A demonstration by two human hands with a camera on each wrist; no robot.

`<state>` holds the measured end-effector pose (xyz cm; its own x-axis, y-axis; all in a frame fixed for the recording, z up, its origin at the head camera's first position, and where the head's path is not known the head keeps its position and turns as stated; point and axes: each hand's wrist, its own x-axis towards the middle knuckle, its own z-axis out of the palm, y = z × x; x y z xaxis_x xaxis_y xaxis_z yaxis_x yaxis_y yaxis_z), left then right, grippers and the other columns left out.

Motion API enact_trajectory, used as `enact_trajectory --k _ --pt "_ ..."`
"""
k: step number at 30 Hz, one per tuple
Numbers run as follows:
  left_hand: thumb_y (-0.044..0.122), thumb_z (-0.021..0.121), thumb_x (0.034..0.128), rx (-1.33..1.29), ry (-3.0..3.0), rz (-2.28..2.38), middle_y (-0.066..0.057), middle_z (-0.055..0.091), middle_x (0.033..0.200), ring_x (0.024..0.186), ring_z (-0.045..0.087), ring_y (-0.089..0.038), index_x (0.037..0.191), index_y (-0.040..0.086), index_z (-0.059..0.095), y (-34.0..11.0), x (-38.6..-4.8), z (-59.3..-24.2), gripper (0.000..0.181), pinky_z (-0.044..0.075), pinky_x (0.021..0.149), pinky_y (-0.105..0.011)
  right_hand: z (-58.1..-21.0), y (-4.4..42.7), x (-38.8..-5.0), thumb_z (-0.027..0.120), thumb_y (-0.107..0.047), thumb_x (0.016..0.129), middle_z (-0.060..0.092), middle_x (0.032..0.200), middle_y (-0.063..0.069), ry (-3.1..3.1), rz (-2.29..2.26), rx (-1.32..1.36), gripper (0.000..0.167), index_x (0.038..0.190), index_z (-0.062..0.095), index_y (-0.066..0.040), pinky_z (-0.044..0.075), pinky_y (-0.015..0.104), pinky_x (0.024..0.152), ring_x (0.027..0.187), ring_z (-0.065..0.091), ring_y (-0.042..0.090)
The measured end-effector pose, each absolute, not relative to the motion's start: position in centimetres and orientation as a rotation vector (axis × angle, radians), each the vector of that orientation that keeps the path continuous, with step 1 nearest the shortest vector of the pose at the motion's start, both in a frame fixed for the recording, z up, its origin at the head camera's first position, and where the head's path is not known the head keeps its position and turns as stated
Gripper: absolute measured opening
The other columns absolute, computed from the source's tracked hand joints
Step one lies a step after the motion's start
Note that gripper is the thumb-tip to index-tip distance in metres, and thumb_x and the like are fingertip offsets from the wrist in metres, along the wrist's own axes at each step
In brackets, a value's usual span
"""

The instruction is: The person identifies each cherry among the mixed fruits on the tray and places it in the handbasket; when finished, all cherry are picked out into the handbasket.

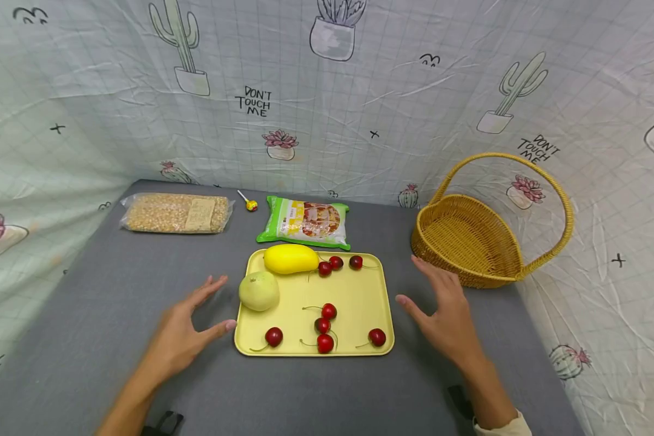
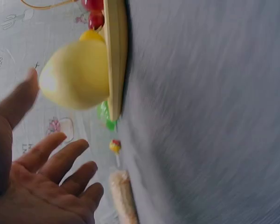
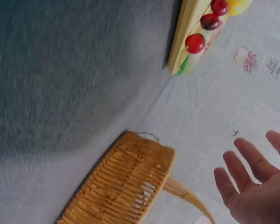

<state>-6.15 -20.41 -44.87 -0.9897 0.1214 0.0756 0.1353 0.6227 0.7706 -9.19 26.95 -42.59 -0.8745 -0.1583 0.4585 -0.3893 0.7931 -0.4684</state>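
Note:
A yellow tray (image 1: 360,303) lies on the grey table. On its left side are a pale green round fruit (image 1: 258,291) and a yellow mango-shaped fruit (image 1: 291,259). Several dark red cherries (image 1: 324,343) with stems are spread over it. Just left of the tray, my left hand (image 1: 182,330) hovers with fingers spread, holding nothing; the left wrist view has its thumb near the round fruit (image 2: 77,74). To the tray's right, my right hand (image 1: 444,309) is likewise spread and holds nothing. Beyond it stands a woven basket (image 1: 469,242) with a tall handle.
Behind the tray lies a green-edged food packet (image 1: 307,221). A lollipop (image 1: 251,204) is left of that packet. Farther left sits a clear bag of yellow kernels (image 1: 177,213). Printed cloth (image 1: 327,121) hangs along the back and sides of the table.

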Motion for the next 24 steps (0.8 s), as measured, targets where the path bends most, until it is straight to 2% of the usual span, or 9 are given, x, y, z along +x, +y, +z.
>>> enact_trajectory --k 6,13,18,24 --pt "0.031 0.093 0.0831 -0.154 -2.804 -1.409 -0.026 0.045 0.163 0.152 0.04 -0.054 0.154 0.016 0.059 -19.7 -5.0 -45.7 0.08 0.037 0.116 -0.076 -42.7 26.1 -8.4 0.092 -0.026 0.085 0.068 0.145 0.001 -2.618 0.84 0.472 0.075 0.152 0.061 -0.025 0.05 0.054 0.105 0.127 0.059 0.022" --pt "0.021 0.094 0.0806 -0.115 -2.837 -1.401 -0.024 0.046 0.163 0.151 0.043 -0.051 0.151 0.019 0.063 -18.9 -4.3 -46.4 0.077 0.045 0.114 -0.068 -42.8 25.6 -7.6 0.093 -0.037 0.083 0.077 0.123 -0.006 -2.809 0.915 0.621 0.055 0.134 0.074 -0.032 0.06 0.047 0.093 0.111 0.066 0.015" --pt "0.022 0.094 0.0799 -0.116 -2.868 -1.375 -0.029 0.042 0.163 0.147 0.046 -0.053 0.148 0.02 0.066 -18.5 -4.1 -46.5 0.074 0.044 0.113 -0.071 -43.3 25.2 -7.5 0.095 -0.032 0.079 0.079 0.118 -0.007 -2.897 0.984 0.77 0.053 0.13 0.077 -0.029 0.06 0.04 0.09 0.105 0.067 0.017" --pt "0.018 0.094 0.079 -0.112 -2.876 -1.364 -0.027 0.044 0.162 0.149 0.046 -0.049 0.146 0.019 0.067 -18.4 -4.1 -47.0 0.073 0.041 0.116 -0.071 -43.9 25.0 -7.7 0.095 -0.029 0.079 0.078 0.114 -0.007 -2.946 0.983 0.865 0.048 0.125 0.08 -0.024 0.057 0.038 0.086 0.099 0.064 0.017"
